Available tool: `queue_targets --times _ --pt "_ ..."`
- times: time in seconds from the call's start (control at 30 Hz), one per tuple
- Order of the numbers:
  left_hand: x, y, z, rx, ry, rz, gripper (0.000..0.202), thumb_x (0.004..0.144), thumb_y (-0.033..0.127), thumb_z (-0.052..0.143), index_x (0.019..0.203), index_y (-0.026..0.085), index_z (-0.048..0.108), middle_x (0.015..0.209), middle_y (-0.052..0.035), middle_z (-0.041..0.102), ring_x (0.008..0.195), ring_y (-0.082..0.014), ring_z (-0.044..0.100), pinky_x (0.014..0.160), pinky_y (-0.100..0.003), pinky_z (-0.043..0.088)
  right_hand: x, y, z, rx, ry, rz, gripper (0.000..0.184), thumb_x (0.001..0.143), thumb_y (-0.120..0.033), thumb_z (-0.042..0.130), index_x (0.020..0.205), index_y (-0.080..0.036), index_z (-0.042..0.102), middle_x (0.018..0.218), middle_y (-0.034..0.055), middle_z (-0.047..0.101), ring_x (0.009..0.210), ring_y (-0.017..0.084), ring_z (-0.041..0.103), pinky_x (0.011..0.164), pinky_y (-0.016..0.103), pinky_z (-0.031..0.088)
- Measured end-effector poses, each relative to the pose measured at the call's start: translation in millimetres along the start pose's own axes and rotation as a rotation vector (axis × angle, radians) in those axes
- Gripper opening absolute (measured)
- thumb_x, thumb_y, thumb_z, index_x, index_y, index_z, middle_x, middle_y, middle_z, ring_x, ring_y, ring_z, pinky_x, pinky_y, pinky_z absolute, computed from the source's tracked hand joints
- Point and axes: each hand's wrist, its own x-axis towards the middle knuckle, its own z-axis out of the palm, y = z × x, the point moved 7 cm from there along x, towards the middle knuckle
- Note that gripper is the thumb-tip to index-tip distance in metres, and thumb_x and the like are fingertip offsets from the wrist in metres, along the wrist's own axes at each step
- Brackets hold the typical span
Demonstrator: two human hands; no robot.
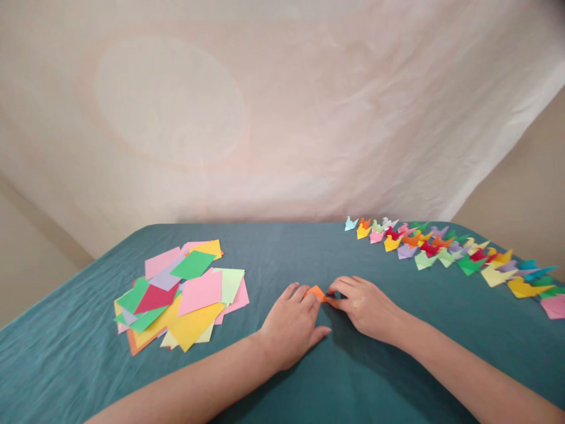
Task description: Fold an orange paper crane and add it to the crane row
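A small folded piece of orange origami paper (317,292) lies on the table between my hands. My left hand (293,324) rests flat with its fingers stretched out, the fingertips pressing on the paper's left part and the thumb apart on the cloth. At the paper's right corner, my right hand (364,306) pinches the edge between thumb and forefinger. The left fingers hide part of the paper, so its full folded shape does not show.
To the left, loose paper squares (200,291) in many colours lie in an overlapping heap. Rows of folded paper birds (426,259) stand along the right side. A dark green cloth (282,247) covers the table, and a pale fabric sheet (282,118) hangs behind it.
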Motion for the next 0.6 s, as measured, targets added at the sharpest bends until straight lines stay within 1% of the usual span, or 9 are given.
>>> queue_targets --times 0.13,0.27,0.37,0.47,0.6 --pt "-0.1 -0.6 0.4 0.006 0.011 0.002 0.049 0.089 0.051 0.037 0.116 0.012 0.052 0.114 -0.0107 0.055 0.113 -0.0244 0.045 0.102 -0.041 0.025 -2.9 3.5 3.8 0.048 0.045 0.012 0.021 0.088 -0.017 0.048 0.087 -0.02 0.068 0.092 0.0061 0.063 0.089 0.018 0.054 0.074 0.033 0.043" --pt "-0.6 -1.2 0.5 0.004 0.014 0.008 0.047 0.089 0.05 0.037 0.115 0.013 0.052 0.112 -0.0098 0.056 0.113 -0.0238 0.045 0.102 -0.04 0.026 -8.1 13.7 5.2 0.151 0.194 0.099 0.028 0.087 -0.011 0.042 0.089 -0.019 0.068 0.088 0.0057 0.064 0.083 0.016 0.057 0.075 0.031 0.044" --pt "-0.9 -1.4 0.9 0.006 0.011 0.01 0.046 0.089 0.05 0.037 0.114 0.013 0.052 0.112 -0.0096 0.056 0.114 -0.0235 0.045 0.102 -0.04 0.026 -10.1 15.7 2.7 0.192 0.256 0.115 0.03 0.087 -0.009 0.039 0.093 -0.018 0.067 0.091 0.0063 0.065 0.084 0.016 0.057 0.076 0.031 0.045" --pt "-0.8 -1.2 0.7 0.011 0.016 0.008 0.048 0.089 0.05 0.038 0.117 0.013 0.05 0.115 -0.0098 0.055 0.114 -0.0231 0.045 0.102 -0.039 0.025 -7.6 8.2 -0.2 0.195 0.248 0.069 0.03 0.088 -0.01 0.038 0.096 -0.018 0.066 0.095 0.0071 0.065 0.086 0.017 0.057 0.077 0.032 0.045" --pt "-0.5 -0.8 0.5 0.011 0.014 0.006 0.049 0.089 0.049 0.039 0.118 0.012 0.05 0.119 -0.0107 0.054 0.115 -0.0233 0.044 0.103 -0.039 0.025 -2.7 -3.2 2.4 0.168 0.186 0.015 0.028 0.089 -0.014 0.041 0.103 -0.018 0.064 0.098 0.0088 0.064 0.09 0.018 0.056 0.077 0.033 0.046"
